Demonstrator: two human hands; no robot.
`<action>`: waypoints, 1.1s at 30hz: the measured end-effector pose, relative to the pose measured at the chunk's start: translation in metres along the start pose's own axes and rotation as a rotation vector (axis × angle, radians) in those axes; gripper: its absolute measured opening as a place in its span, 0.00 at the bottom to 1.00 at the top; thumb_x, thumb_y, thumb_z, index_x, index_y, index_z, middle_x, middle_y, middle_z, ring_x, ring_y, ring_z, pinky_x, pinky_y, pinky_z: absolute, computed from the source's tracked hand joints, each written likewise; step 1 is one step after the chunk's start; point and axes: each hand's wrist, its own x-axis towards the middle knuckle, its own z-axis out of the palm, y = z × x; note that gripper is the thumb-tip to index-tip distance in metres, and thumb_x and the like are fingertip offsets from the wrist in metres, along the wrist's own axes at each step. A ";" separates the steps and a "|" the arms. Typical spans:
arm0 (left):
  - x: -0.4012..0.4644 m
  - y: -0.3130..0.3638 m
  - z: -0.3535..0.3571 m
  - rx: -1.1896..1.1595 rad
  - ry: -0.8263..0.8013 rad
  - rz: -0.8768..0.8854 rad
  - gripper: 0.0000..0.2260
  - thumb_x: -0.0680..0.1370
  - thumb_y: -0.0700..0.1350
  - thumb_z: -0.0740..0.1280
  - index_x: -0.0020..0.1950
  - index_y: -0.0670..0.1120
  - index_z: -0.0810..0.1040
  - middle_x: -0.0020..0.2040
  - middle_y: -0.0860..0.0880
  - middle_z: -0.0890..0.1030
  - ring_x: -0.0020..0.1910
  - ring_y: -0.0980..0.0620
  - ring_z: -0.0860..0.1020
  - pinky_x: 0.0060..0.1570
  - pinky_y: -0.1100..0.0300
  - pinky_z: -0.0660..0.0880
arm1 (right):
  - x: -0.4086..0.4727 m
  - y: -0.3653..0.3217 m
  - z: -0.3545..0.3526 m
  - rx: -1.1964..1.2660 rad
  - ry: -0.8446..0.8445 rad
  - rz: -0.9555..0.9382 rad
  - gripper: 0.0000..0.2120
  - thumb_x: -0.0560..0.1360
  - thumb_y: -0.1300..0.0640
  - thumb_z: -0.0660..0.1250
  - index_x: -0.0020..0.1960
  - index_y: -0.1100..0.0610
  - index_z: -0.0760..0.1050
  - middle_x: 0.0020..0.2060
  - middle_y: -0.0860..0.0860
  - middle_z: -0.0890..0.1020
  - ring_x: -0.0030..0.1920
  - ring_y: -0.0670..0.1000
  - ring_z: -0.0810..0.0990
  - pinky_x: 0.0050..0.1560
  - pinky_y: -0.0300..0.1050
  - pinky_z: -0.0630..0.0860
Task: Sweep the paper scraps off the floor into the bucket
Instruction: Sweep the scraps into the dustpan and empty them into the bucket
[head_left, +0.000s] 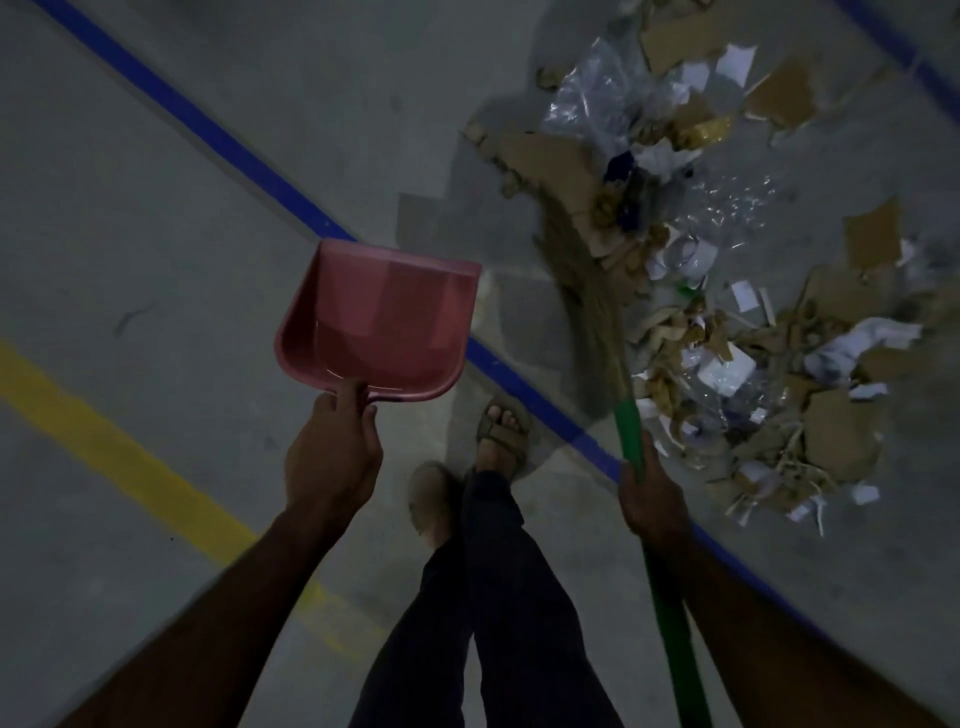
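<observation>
Left hand (332, 452), lower centre-left of frame, grasps the short handle of a pink dustpan (379, 322), thumb lying on top of the handle stub. The dustpan is held up off the floor with its open mouth toward the top of the frame, and there is nothing in it. Right hand (652, 493), lower centre-right, is wrapped around the green handle of a broom (628, 436). The handle runs from the bottom edge up to straw bristles that blur into the left edge of the scrap pile.

Paper scraps (727, 322) fill the upper right and right of the frame: white paper bits mixed with torn brown cardboard and crumpled clear plastic, all lying on the grey floor (130, 182), right of a blue line (208, 130) that crosses diagonally. A yellow line (104, 431) runs across the lower left.

The person's dark trouser legs sit at bottom centre, with a sandal (506, 431) just on the blue line. The other foot is blurred.

No readable writing or labels anywhere. The light is dim and the bristles are motion-blurred. The pile is cut off at the top and right edges, and the broom handle is cut off at the bottom. No bucket in frame.
</observation>
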 end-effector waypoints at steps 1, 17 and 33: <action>0.009 0.013 -0.002 0.005 -0.004 0.016 0.09 0.83 0.49 0.59 0.62 0.51 0.68 0.50 0.44 0.76 0.41 0.41 0.77 0.37 0.50 0.74 | -0.004 0.003 -0.016 0.005 0.009 -0.044 0.29 0.84 0.50 0.57 0.81 0.45 0.49 0.53 0.64 0.81 0.41 0.55 0.78 0.45 0.47 0.73; 0.089 0.095 -0.036 0.119 0.013 0.126 0.10 0.83 0.48 0.59 0.64 0.50 0.67 0.47 0.43 0.74 0.35 0.46 0.69 0.34 0.53 0.67 | -0.026 0.031 -0.035 -0.335 -0.197 -0.253 0.32 0.82 0.42 0.54 0.74 0.28 0.35 0.42 0.48 0.76 0.41 0.49 0.79 0.40 0.46 0.75; 0.143 0.106 -0.026 0.175 -0.135 0.223 0.10 0.82 0.47 0.60 0.63 0.49 0.67 0.51 0.39 0.75 0.43 0.35 0.77 0.36 0.50 0.69 | 0.012 0.067 -0.078 -0.059 0.057 0.258 0.30 0.83 0.48 0.57 0.80 0.43 0.48 0.44 0.56 0.80 0.41 0.57 0.80 0.44 0.55 0.80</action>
